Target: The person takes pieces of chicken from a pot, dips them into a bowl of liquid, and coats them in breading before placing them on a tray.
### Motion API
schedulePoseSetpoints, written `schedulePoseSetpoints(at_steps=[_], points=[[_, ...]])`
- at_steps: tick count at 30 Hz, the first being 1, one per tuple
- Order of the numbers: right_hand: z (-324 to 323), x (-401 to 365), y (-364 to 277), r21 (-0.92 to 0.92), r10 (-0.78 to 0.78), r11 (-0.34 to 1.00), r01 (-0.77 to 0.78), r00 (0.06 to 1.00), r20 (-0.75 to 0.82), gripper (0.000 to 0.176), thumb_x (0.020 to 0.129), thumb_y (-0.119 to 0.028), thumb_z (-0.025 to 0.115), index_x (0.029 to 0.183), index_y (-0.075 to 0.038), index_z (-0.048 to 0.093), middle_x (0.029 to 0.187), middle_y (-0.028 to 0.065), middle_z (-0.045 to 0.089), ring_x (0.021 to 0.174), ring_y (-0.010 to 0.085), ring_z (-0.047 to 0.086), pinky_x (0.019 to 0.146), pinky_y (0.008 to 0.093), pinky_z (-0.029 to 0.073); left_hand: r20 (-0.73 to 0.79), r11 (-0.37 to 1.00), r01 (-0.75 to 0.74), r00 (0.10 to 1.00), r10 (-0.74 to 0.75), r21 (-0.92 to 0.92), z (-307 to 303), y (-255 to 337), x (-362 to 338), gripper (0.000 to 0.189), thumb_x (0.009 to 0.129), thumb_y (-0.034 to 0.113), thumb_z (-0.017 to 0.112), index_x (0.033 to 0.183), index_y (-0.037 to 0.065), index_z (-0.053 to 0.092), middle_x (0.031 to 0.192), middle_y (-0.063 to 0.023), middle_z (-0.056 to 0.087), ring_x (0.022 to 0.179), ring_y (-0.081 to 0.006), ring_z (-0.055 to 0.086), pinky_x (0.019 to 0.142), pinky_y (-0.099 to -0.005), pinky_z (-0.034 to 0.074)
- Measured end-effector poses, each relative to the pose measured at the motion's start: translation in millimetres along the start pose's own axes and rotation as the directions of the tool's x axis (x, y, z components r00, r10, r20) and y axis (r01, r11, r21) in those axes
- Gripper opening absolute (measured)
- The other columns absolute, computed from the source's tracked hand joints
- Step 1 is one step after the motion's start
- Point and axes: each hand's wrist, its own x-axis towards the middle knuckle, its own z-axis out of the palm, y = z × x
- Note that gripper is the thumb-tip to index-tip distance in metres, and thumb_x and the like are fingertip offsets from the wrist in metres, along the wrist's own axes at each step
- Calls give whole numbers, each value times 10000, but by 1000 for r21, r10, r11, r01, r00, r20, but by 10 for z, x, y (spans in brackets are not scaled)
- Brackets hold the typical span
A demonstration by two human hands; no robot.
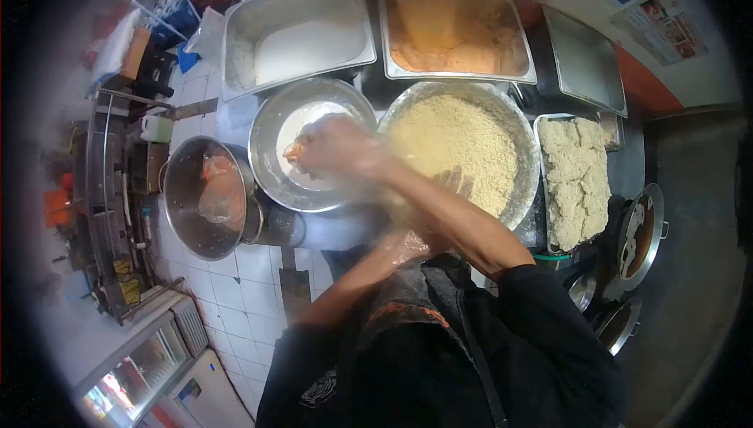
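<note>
Your right hand [337,146] pinches an orange piece [294,150] over the batter bowl [263,163], while your left hand [449,191], grip unclear, touches the breadcrumb bowl [530,171].

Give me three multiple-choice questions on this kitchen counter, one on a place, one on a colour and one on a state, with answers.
1. Where is the person's right hand?
A. Over the smaller metal bowl
B. In a pocket
C. On a tap

2. What colour is the liquid in that bowl?
A. Green
B. White
C. Black

3. What state is the tray right of the crumb bowl in?
A. Empty
B. Lidded
C. Heaped with coated pieces

Answers: A, the hand is above the bowl, pinching an orange piece; B, the pool is plainly white; C, crumbed pieces fill it to the rim.
</note>
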Motion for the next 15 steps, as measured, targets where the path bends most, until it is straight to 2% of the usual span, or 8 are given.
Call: schedulePoseSetpoints(at_steps=[2,5,6,8,9,12,14,15], points=[[-158,-92,18,129,-84,988,88,996,-33,365,836,-339,727,838,26,717,707,197,683,686,222,682,692,372,558,82,998,55,995,-58,38,-91,121,57,548,980,383,590,1418,73,478,1369,-209,552,1266,-336,523,1106,-431,385],[-472,-428,-93,394,-78,915,92,996,-52,289,870,-270,712,878,19,727,752,143,716,714,170,687,695,331,558,323,972,225,917,-233,62,-604,571,124,577,982,409,555,1429,52,472,1395,-249,539,1297,-382,513,1114,-440,394],[-581,-552,-97,391,-73,916,87,996,-50,289,870,-270,712,878,19,727,752,143,716,714,170,687,695,331,558,325,973,222,918,-228,57,-562,543,108,577,982,409,555,1429,52,472,1395,-249,539,1297,-382,513,1114,-440,394],[-778,-804,-38,437,-116,881,181,978,-172,241,888,-215,704,942,19,725,823,105,733,745,156,689,717,312,558,182,945,37,978,-101,324,-431,475,67,619,998,425,501,1466,27,435,1444,-283,486,1350,-399,470,1146,-454,361],[-835,-885,97,436,-108,883,174,979,-173,241,888,-215,704,942,19,725,823,105,733,745,156,689,717,312,558,155,987,19,987,-44,159,-510,490,14,652,1016,449,447,1493,8,400,1473,-300,448,1375,-418,439,1167,-472,328],[-942,-998,540,455,-85,878,148,984,-156,330,872,-214,779,1113,-13,677,1010,151,712,946,199,692,864,348,579,-15,951,-114,992,123,287,-305,306,24,656,1021,451,445,1501,8,389,1500,-281,428,1393,-405,424,1180,-480,307],[-1014,-1072,702,286,157,948,-136,986,-52,348,887,-233,765,1126,3,672,1038,139,717,978,202,693,873,350,570,35,962,-91,996,85,258,-378,405,28,656,1019,448,448,1500,4,391,1505,-273,427,1398,-401,418,1185,-477,298],[-1031,-1142,723,287,161,948,-138,985,-58,348,887,-233,765,1126,3,672,1038,139,717,978,202,693,873,350,570,78,971,-61,996,44,230,-449,489,39,657,1018,444,451,1498,1,393,1511,-265,425,1403,-398,411,1191,-474,290]])
